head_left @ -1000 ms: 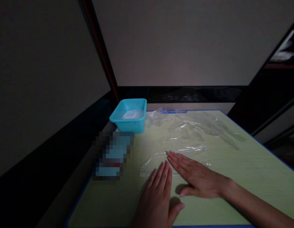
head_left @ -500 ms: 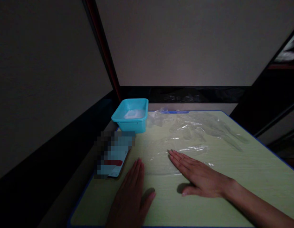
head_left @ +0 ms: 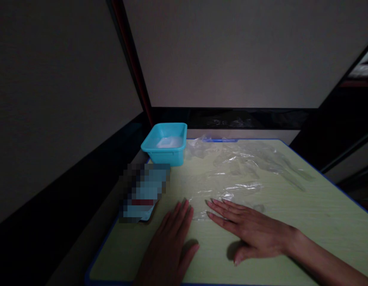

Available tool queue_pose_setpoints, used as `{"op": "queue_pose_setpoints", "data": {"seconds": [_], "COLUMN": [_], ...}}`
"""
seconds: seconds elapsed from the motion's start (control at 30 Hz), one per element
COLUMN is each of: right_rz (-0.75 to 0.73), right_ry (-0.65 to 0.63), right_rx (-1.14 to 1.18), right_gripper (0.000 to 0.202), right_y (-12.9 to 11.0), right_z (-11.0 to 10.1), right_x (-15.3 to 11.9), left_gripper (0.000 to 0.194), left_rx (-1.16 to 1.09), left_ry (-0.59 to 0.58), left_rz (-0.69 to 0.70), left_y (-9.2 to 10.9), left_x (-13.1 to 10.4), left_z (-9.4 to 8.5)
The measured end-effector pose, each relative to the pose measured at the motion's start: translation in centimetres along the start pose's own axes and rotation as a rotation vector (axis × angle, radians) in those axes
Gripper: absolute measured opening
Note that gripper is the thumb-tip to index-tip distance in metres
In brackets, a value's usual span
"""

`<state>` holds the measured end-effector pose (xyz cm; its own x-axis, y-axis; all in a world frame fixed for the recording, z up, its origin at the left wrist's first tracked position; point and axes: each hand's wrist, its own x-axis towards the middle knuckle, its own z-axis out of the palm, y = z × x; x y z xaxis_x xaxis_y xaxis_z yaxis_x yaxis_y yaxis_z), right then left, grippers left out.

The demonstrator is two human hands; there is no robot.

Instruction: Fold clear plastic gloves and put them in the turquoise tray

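A clear plastic sheet (head_left: 219, 174), thin and wrinkled, lies spread over the middle and back of the pale green table (head_left: 315, 222). My right hand (head_left: 252, 230) is flat, its fingers spread, with the fingertips over the sheet's near part. My left hand (head_left: 172, 238) also lies flat with the thumb out. Its fingertips reach the sheet's near left corner. Neither hand grips anything. Whether the sheet is one layer or a bag I cannot tell.
A turquoise plastic basket (head_left: 168, 157) with something white inside stands at the back left corner. In front of it lies a phone (head_left: 146, 194), its screen partly blurred out. The table has a blue rim, and walls rise behind it and to the left.
My left hand has moved slightly right to the sheet's corner. My right hand has drawn a little nearer, and its fingers have spread. The sheet's near edge has wrinkled.
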<state>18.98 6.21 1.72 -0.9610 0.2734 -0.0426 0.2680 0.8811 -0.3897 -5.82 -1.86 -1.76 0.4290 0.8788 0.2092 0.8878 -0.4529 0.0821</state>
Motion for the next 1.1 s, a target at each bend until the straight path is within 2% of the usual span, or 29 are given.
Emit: {"op": "queue_pose_setpoints", "data": {"seconds": [0.4, 0.5, 0.7, 0.9, 1.1], "right_rz": [-0.015, -0.005, 0.220, 0.189, 0.270], "right_ry": [0.017, 0.088, 0.392, 0.369, 0.457], "right_rx": [0.092, 0.134, 0.183, 0.095, 0.062], "right_gripper": [0.081, 0.075, 0.037, 0.031, 0.032], "right_y": [0.5, 1.3, 2.8, 3.9, 4.8], "right_z": [-0.1, -0.7, -1.9, -1.8, -1.8], "right_x": [-0.1, -0.4, -1.1, -1.1, -1.6], "left_gripper": [0.060, 0.062, 0.067, 0.070, 0.068], "left_rx": [0.112, 0.116, 0.066, 0.063, 0.017], "left_ry": [-0.022, 0.001, 0.081, 0.117, 0.179], "left_rz": [0.052, 0.054, 0.006, 0.028, 0.031], "left_y": [-0.7, -0.8, -0.6, -0.5, -0.4], "left_x": [-0.2, -0.2, -0.2, -0.3, -0.3], "left_z": [0.6, 0.6, 0.5, 0.6, 0.5]}}
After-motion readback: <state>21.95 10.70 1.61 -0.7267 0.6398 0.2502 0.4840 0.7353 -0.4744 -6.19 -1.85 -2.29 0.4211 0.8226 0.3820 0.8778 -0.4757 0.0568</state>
